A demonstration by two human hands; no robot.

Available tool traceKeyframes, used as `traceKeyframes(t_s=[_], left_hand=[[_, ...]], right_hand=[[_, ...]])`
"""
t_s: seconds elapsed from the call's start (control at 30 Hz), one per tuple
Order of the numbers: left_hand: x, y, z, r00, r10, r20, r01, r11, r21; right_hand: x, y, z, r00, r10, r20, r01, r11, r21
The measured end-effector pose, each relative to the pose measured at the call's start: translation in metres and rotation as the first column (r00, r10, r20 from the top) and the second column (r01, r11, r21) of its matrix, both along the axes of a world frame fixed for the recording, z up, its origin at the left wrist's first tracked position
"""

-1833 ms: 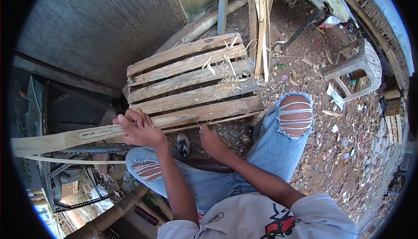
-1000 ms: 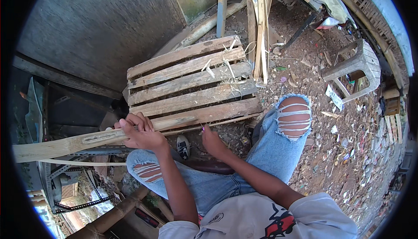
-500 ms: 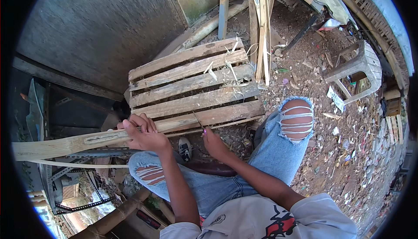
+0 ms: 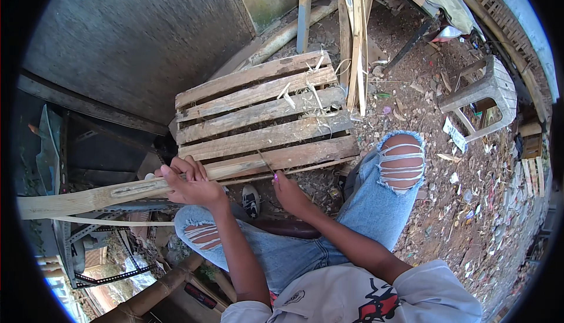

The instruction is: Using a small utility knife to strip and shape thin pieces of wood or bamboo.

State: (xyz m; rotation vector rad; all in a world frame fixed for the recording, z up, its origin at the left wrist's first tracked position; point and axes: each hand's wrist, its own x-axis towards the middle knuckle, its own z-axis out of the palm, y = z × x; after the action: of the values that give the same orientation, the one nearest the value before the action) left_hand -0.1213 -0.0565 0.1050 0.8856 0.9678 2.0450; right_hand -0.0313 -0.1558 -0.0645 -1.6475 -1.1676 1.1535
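Observation:
My left hand [image 4: 195, 185] is wrapped around a long split bamboo slat [image 4: 88, 200], which reaches from the left edge of the view to the front of a wooden slatted pallet [image 4: 235, 128]. Its right end lies over the pallet's nearest board. My right hand [image 4: 289, 195] is closed on a knife [image 4: 266, 162]; the thin blade points up and left and meets the slat's right end. Most of the knife's handle is hidden in my fingers, with a small pink-purple spot showing. Below the slat, a thin pale strip [image 4: 129, 223] runs toward my left knee.
Pale shavings [image 4: 315, 95] lie on the pallet's right side. Long bamboo strips [image 4: 356, 47] lean beyond it. A worn plastic stool [image 4: 484, 96] stands on littered ground to the right. A dark panel [image 4: 129, 41] rises at the far left, with a perforated metal frame [image 4: 111, 276] at lower left.

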Motion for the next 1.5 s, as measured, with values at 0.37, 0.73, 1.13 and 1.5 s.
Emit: traceKeyframes(t_s=[0.37,0.73,1.13,1.5], left_hand=[[0.009,-0.005,-0.001,0.996,-0.056,-0.075,0.064,0.993,0.104],[0.014,-0.009,-0.001,0.998,-0.007,-0.058,0.01,0.999,0.047],[0.023,-0.008,0.0,0.996,-0.025,-0.087,0.032,0.996,0.082],[0.017,-0.006,0.002,0.997,-0.015,-0.073,0.021,0.997,0.081]], right_hand=[[0.001,0.001,0.0,0.999,-0.024,0.038,0.025,0.999,-0.03],[0.0,0.001,-0.012,0.984,0.008,0.176,0.001,0.999,-0.053],[0.001,-0.004,-0.024,0.99,-0.029,0.14,0.035,0.999,-0.038],[-0.006,-0.009,0.002,0.992,-0.02,0.126,0.013,0.998,0.059]])
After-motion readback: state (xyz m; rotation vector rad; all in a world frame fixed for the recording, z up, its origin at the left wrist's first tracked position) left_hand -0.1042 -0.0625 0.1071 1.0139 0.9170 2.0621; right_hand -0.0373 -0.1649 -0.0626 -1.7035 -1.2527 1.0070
